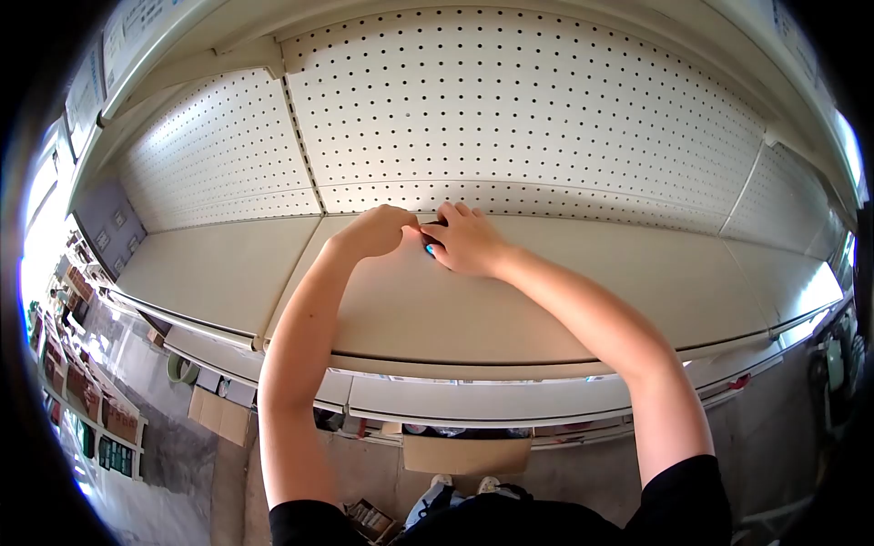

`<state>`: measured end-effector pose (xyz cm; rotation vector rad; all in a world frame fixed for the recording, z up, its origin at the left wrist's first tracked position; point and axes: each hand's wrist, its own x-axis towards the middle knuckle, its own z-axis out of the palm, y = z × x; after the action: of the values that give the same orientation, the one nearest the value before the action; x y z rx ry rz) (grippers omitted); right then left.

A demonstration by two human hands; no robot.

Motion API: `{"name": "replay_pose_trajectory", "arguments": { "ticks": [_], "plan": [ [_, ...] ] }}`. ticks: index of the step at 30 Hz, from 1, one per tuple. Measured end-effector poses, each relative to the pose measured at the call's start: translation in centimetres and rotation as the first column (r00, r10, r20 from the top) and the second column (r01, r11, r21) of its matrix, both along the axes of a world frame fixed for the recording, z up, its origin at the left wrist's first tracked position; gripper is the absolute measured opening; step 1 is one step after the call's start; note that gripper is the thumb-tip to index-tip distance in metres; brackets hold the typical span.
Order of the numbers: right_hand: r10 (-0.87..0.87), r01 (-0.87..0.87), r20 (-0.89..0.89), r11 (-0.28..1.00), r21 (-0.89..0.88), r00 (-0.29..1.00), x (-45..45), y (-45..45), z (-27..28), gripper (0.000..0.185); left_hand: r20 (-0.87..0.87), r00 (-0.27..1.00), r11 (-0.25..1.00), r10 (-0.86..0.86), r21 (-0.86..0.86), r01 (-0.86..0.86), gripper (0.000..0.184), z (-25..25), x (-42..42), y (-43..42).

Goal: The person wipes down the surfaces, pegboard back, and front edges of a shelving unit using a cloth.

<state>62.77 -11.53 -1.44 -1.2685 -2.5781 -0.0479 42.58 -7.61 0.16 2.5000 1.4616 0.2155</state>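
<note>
Leaning over the shelf, the person curls the right hand around a small dark object; the left hand's fingers bunch together beside it.

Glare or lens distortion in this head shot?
Head view: strong fisheye, shelf edge bowed, corners black; window glare blown out far left, bright patch at the shelf's right end; small dark item between the hands too small to identify.
</note>
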Motion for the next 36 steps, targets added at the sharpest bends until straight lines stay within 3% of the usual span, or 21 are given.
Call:
{"name": "replay_pose_trajectory", "arguments": {
  "ticks": [4, 6, 8, 11, 17, 21, 23, 29, 34, 36],
  "plan": [
    [-0.102, 0.096, 0.016, 0.972, 0.213, 0.995, 3.6, 1.5, -1.8, 0.035, -0.028, 0.994, 0.988, -0.109, 0.107, 0.111, 0.048, -0.3, -0.2, -1.6],
    [-0.287, 0.273, 0.045, 0.942, 0.198, 0.957, 7.5, 2.1, -1.6, 0.035, 0.006, 0.987, 0.984, -0.160, 0.081, 0.159, 0.044, -1.2, -1.3, -0.9],
    [-0.242, 0.251, -0.088, 0.962, 0.108, 0.966, 10.9, 2.7, -2.2, 0.034, 0.015, 0.989, 0.989, -0.147, 0.034, 0.147, 0.040, -0.6, -1.1, -1.2],
    [-0.328, 0.326, 0.029, 0.944, 0.042, 0.944, 9.8, 1.8, -1.4, 0.035, -0.019, 0.993, 0.993, -0.117, -0.021, 0.117, 0.037, 0.5, -0.2, -2.2],
    [-0.048, 0.037, 0.062, 0.986, 0.165, 0.997, 1.9, -1.4, -1.8, 0.041, -0.042, 0.994, 0.991, -0.104, -0.084, 0.101, 0.037, 1.0, -0.2, -2.3],
    [0.030, -0.035, 0.034, 0.987, 0.159, 0.999, 0.9, -3.2, -1.3, 0.043, -0.012, 0.997, 0.987, -0.082, -0.140, 0.079, 0.038, 0.7, -0.7, -2.5],
    [0.054, -0.053, -0.005, 0.990, 0.134, 0.999, 2.3, -2.3, -1.1, 0.043, -0.069, 0.989, 0.990, -0.134, -0.063, 0.130, 0.039, 0.1, -1.1, -1.8],
    [-0.352, 0.360, -0.076, 0.916, 0.179, 0.933, 10.1, 2.1, -2.3, 0.034, -0.086, 0.984, 0.987, -0.157, -0.034, 0.154, 0.041, -0.9, -1.3, -1.3],
    [-0.268, 0.272, -0.047, 0.946, 0.176, 0.962, 9.4, 1.1, -1.8, 0.033, -0.255, 0.955, 0.985, -0.150, -0.128, 0.120, 0.045, 1.3, 0.2, -2.9],
    [-0.126, 0.131, -0.039, 0.976, 0.176, 0.991, 7.7, -0.2, -1.3, 0.033, -0.281, 0.953, 0.983, -0.115, -0.168, 0.069, 0.045, 1.6, 0.8, -3.1]
  ]
}}
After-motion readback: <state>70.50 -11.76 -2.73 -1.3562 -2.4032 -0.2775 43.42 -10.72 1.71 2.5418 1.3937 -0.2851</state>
